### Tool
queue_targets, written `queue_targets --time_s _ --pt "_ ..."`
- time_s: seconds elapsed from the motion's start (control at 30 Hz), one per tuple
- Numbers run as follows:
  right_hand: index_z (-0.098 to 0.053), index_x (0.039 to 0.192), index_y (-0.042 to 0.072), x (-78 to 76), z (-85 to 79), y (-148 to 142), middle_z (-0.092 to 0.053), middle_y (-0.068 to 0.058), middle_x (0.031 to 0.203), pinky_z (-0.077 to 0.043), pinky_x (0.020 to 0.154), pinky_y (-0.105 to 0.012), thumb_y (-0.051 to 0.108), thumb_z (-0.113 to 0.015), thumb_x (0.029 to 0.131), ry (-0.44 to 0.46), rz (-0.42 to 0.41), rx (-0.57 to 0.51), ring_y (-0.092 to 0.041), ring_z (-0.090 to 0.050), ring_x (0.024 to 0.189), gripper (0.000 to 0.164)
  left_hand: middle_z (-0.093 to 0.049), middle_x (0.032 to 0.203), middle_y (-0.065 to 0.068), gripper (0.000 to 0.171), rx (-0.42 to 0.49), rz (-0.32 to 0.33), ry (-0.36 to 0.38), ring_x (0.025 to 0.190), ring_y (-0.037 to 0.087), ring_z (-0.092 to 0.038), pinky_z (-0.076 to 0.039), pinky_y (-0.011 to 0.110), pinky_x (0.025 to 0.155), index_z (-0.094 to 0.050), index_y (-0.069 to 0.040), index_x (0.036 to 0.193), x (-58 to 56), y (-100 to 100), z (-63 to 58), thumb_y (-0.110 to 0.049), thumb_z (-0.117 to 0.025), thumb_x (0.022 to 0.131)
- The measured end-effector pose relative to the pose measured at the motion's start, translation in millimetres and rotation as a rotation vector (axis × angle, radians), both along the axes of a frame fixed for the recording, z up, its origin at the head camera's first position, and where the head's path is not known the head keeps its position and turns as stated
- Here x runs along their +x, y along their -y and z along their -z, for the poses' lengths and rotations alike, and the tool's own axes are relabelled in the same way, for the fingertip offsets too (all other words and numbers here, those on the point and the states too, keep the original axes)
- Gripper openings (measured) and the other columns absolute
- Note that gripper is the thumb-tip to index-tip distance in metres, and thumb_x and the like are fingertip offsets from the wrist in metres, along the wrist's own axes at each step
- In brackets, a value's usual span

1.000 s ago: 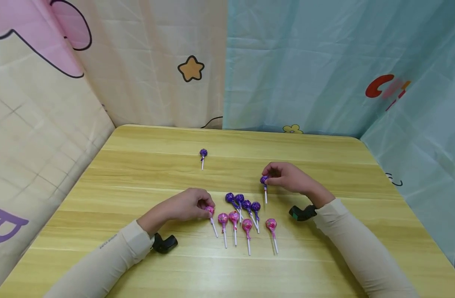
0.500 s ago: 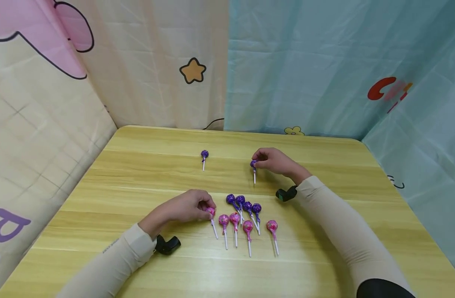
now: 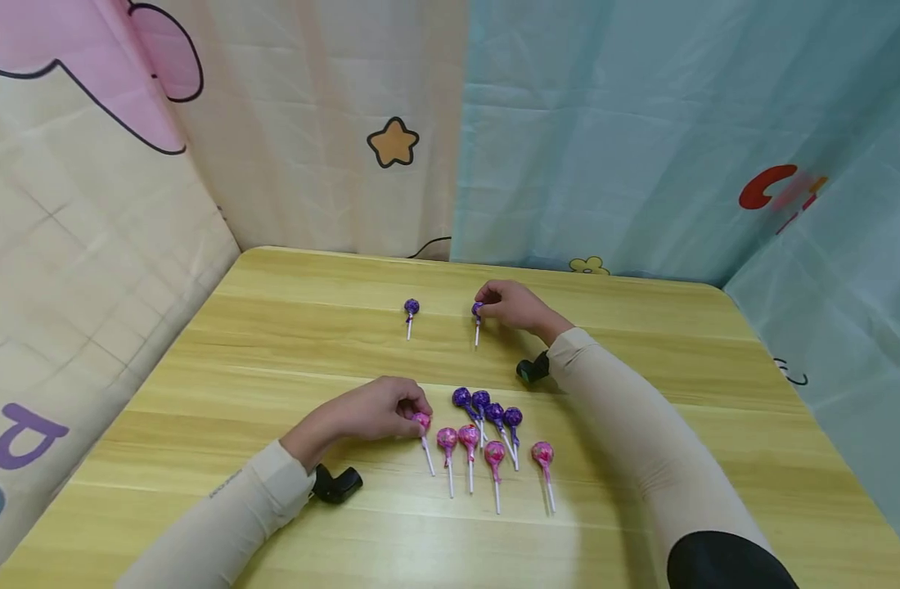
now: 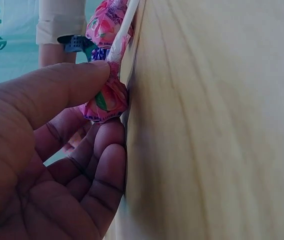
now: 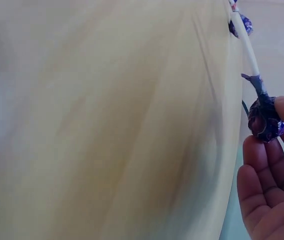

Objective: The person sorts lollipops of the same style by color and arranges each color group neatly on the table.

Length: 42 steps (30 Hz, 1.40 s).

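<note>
My left hand (image 3: 380, 407) pinches the wrapped head of a pink lollipop (image 4: 107, 100) at the left end of a row of pink lollipops. Its white stick points toward the front of the table. Farther back, my right hand (image 3: 515, 305) holds a purple lollipop (image 5: 265, 119) by its head between thumb and fingers, stick toward me. To the left of that hand, a single purple lollipop (image 3: 411, 307) lies on the table. Several purple lollipops (image 3: 496, 412) lie bunched with crossing sticks, just behind the pink lollipops (image 3: 469, 436).
The wooden table (image 3: 288, 327) has rounded back corners. Printed curtains (image 3: 605, 123) hang behind it and along both sides. One pink lollipop (image 3: 542, 455) lies a little apart at the right of the row. A dark cable (image 3: 429, 243) shows at the table's back edge.
My right hand has carried its purple lollipop back and to the left, nearer the single purple one. My left hand stays on the pink lollipop.
</note>
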State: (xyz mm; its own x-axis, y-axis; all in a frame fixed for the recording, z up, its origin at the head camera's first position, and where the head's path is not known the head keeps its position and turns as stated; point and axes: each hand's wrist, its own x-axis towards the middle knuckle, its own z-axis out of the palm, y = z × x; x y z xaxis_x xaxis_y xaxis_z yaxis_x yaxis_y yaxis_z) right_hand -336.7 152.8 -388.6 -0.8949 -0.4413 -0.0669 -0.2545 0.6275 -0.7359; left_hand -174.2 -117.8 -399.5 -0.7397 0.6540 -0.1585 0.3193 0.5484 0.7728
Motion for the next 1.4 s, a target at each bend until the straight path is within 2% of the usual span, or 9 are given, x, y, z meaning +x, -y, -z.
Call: queue_targets --time_s 0.23,0.43,0.7,1.07,1.4 --pt "-0.065 0.109 0.005 -11.8 2.9 29 -0.065 -0.008 0.107 -0.043 0.077 -0.031 0.014 -0.067 0.094 0.006 -0.004 -0.054 -0.021 -0.054 0.093 0.018 -0.062 0.087 -0.003 0.009 -0.004 0.002 0.005 0.079 0.015 -0.057 -0.050 0.030 0.068 -0.068 -0.016 0.096 -2.8 -2 0.6 -0.011 -0.073 0.090" --pt "-0.065 0.110 0.005 -18.0 6.9 49 -0.064 -0.008 0.107 -0.043 0.074 -0.030 0.015 -0.067 0.094 0.017 0.025 -0.040 -0.020 -0.053 0.091 0.018 -0.062 0.087 -0.002 0.010 0.000 -0.010 0.014 0.079 0.016 -0.057 -0.050 0.030 0.068 -0.068 -0.016 0.096 -1.2 0 0.9 -0.011 -0.073 0.089" --pt "-0.065 0.110 0.005 -19.0 7.6 64 -0.063 -0.009 0.107 -0.044 0.071 -0.028 0.014 -0.067 0.095 0.038 0.051 -0.045 -0.020 -0.052 0.089 0.018 -0.062 0.086 -0.003 0.010 -0.001 -0.006 0.005 0.078 0.015 -0.056 -0.050 0.030 0.068 -0.069 -0.016 0.096 -1.6 0 4.1 -0.012 -0.074 0.089" --pt "-0.065 0.110 0.006 -17.4 10.0 75 -0.065 -0.007 0.108 -0.045 0.076 -0.030 0.016 -0.066 0.096 0.025 0.045 -0.038 -0.021 -0.054 0.092 0.017 -0.062 0.086 -0.003 0.010 -0.003 -0.007 0.004 0.078 0.015 -0.056 -0.049 0.029 0.068 -0.068 -0.016 0.096 -2.2 0 2.7 -0.012 -0.074 0.089" --pt "-0.066 0.107 0.007 -17.8 15.4 87 -0.064 -0.006 0.106 -0.044 0.074 -0.027 0.016 -0.067 0.096 0.023 0.031 -0.019 -0.019 -0.054 0.090 0.014 -0.062 0.086 -0.003 0.009 -0.010 -0.010 -0.006 0.078 0.015 -0.056 -0.049 0.029 0.068 -0.069 -0.017 0.096 -1.3 5 5.3 -0.012 -0.074 0.090"
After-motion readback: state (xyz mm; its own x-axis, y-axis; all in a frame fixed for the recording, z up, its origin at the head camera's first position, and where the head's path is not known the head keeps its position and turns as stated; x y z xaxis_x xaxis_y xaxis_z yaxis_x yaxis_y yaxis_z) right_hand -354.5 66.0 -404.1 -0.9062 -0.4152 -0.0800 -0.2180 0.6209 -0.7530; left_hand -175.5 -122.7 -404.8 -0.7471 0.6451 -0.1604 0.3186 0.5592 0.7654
